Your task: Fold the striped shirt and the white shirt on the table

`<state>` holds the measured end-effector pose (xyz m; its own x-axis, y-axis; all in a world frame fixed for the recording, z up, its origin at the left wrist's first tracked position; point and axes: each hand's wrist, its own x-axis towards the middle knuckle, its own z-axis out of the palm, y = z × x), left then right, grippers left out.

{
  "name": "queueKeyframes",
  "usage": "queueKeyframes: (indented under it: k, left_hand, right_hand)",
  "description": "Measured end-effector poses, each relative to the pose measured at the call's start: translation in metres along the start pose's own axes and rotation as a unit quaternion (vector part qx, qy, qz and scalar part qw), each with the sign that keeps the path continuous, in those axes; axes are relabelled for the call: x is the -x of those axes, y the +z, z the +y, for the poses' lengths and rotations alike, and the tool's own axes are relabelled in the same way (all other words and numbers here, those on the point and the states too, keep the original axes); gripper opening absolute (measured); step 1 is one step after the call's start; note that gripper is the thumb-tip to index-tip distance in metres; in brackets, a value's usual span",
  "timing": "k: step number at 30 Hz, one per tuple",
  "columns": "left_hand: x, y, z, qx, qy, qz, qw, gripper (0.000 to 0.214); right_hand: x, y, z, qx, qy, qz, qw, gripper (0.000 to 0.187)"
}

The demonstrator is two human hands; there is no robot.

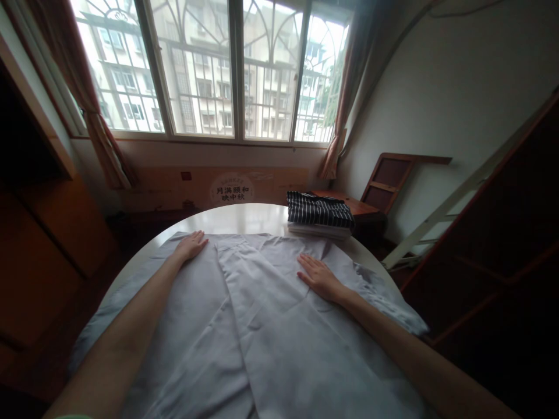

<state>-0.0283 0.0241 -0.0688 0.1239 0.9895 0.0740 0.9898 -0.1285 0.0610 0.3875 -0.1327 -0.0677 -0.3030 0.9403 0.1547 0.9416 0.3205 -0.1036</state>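
Observation:
A large white garment point(271, 314), which looks like a long coat or shirt, lies spread over the round white table point(257, 216). A placket runs down its middle, and creases cross the cloth. My left hand point(191, 245) rests flat on its far left part, fingers stretched out. On the right side of the cloth lies my right hand point(319, 276), palm down with its fingers extended. Neither hand grips anything. The garment's near end runs out of the bottom of the view, and its right edge hangs by the table's rim.
Folded clothes, a black striped one point(321, 209) on top of white cloth point(318, 231), sit at the table's far right. Behind stands a wooden side table point(349, 203). A pale ladder point(430, 233) leans at right. A wooden cabinet point(48, 256) stands at left, and windows are ahead.

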Motion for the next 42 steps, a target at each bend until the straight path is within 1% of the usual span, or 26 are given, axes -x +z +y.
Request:
queueKeyframes:
  k: [6,10,12,17,21,24,28,31,35,37,39,42]
  left_hand:
    - [-0.014,0.001,-0.028,-0.017,-0.044,0.005,0.999,0.056]
    - [-0.015,0.002,-0.037,-0.022,-0.059,0.018,0.998,0.050]
    - [-0.014,0.002,-0.038,-0.021,-0.071,0.024,0.997,0.049]
    - [-0.008,0.002,-0.037,-0.017,-0.103,0.038,0.994,0.049]
    - [-0.006,0.002,-0.034,-0.018,-0.107,0.037,0.993,0.050]
    - [-0.003,0.001,-0.032,-0.019,-0.102,0.034,0.994,0.050]
    - [0.001,0.001,-0.032,-0.022,-0.082,0.027,0.996,0.051]
    - [0.002,0.002,-0.033,-0.024,-0.065,0.030,0.997,0.048]
    - [0.003,0.000,-0.035,-0.027,-0.062,0.055,0.996,0.047]
    - [0.004,-0.002,-0.037,-0.030,-0.066,0.074,0.995,0.049]
    - [0.004,-0.006,-0.038,-0.034,-0.065,0.089,0.993,0.051]
    - [0.001,-0.013,-0.041,-0.064,-0.028,0.092,0.993,0.049]
  right_hand:
    - [0.000,0.003,0.003,-0.010,-0.004,0.012,1.000,0.057]
    - [-0.008,0.002,0.011,-0.020,-0.013,0.010,1.000,0.051]
    - [-0.016,0.000,0.021,-0.016,0.003,0.008,1.000,0.049]
    - [-0.036,-0.009,0.045,0.046,0.114,0.016,0.992,0.048]
    - [-0.046,-0.017,0.045,0.107,0.140,0.041,0.983,0.038]
    - [-0.052,-0.017,0.041,0.150,0.164,0.063,0.973,0.029]
    - [-0.061,-0.013,0.048,0.173,0.186,0.088,0.963,0.027]
    - [-0.069,-0.011,0.062,0.165,0.167,0.067,0.970,0.032]
    - [-0.077,-0.014,0.073,0.148,0.118,-0.009,0.982,0.045]
    - [-0.079,-0.018,0.073,0.152,0.107,-0.025,0.982,0.044]
    - [-0.081,-0.024,0.071,0.163,0.093,-0.027,0.982,0.041]
    - [-0.084,-0.034,0.068,0.173,0.078,-0.036,0.981,0.035]
